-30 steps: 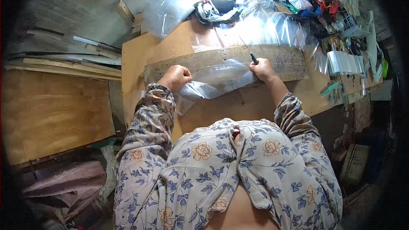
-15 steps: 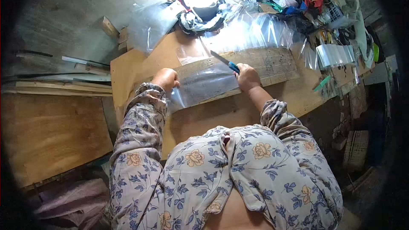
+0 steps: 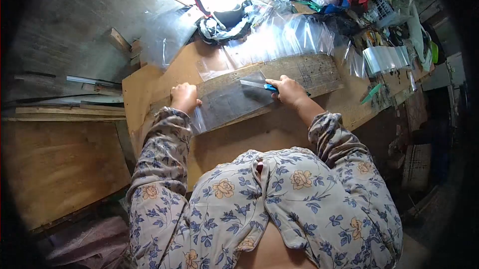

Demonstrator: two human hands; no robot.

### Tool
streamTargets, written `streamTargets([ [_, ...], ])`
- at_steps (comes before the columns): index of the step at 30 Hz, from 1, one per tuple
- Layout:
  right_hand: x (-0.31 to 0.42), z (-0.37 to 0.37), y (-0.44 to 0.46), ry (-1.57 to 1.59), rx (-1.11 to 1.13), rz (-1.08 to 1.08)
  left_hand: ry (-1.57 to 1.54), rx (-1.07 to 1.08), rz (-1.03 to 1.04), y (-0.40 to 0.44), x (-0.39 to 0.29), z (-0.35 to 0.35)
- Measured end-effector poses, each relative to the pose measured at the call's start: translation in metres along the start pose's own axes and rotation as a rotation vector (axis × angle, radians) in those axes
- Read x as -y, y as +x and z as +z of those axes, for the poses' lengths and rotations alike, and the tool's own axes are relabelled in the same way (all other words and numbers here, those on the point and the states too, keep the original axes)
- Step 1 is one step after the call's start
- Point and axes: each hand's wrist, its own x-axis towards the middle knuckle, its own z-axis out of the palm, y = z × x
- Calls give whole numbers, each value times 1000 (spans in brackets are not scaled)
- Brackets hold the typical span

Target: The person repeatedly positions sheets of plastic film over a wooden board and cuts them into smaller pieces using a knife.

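My right hand [image 3: 289, 92] is closed around the blue handle of a knife [image 3: 253, 84]. The knife's grey blade points left and lies over the right part of a clear plastic sheet [image 3: 224, 100]. That sheet rests on a long, worn wooden board [image 3: 314, 74]. At the sheet's left end my left hand [image 3: 184, 97] is closed with its fingers curled, gripping the plastic near its edge. The exact pinch is hidden under the fingers.
Behind the board lies a pile of clear plastic bags [image 3: 284, 39]. A bright lamp [image 3: 219, 0] stands at the back. At the right are a clear plastic roll [image 3: 386, 59] and a green-handled tool [image 3: 370, 93]. The plywood tabletop [image 3: 239, 142] shows in front.
The knife has swung from pointing up and away to lying lower, pointing left over the plastic. My left hand has shifted slightly left, and the view has moved a little.
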Motion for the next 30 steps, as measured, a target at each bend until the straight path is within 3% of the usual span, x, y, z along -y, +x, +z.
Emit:
streamTargets([
  [2, 3, -4, 5, -100, 52, 12, 262, -555, -36, 15, -18, 34],
  [4, 6, -11, 10, -110, 104, -1, 202, -479, 229, -11, -74, 9],
  [6, 6, -15, 16, -126, 154, -11, -123, -424, 473, -12, -118, 21],
  [8, 2, -11, 25, -206, 155, -81, -172, -656, 657, 0, -145, 45],
  [12, 1, -10, 33, -219, 157, -61, -112, -644, 620, 15, -158, 45],
  [14, 2, -11, 31, -230, 147, -59, -158, -469, 557, 10, -158, 34],
  [16, 4, -15, 28, -227, 163, -62, -212, -442, 588, 6, -155, 24],
  [20, -9, -4, 16, -110, 84, 28, -246, -242, 461, 2, -154, 16],
  [24, -20, 6, -24, -28, 55, 68, -210, -305, 465, 3, -151, 24],
  [28, -44, 34, -88, 314, -292, -54, -230, -329, 475, 6, -150, 25],
  [30, -39, 32, -120, 300, -275, -49, -243, -351, 483, 10, -149, 23],
])
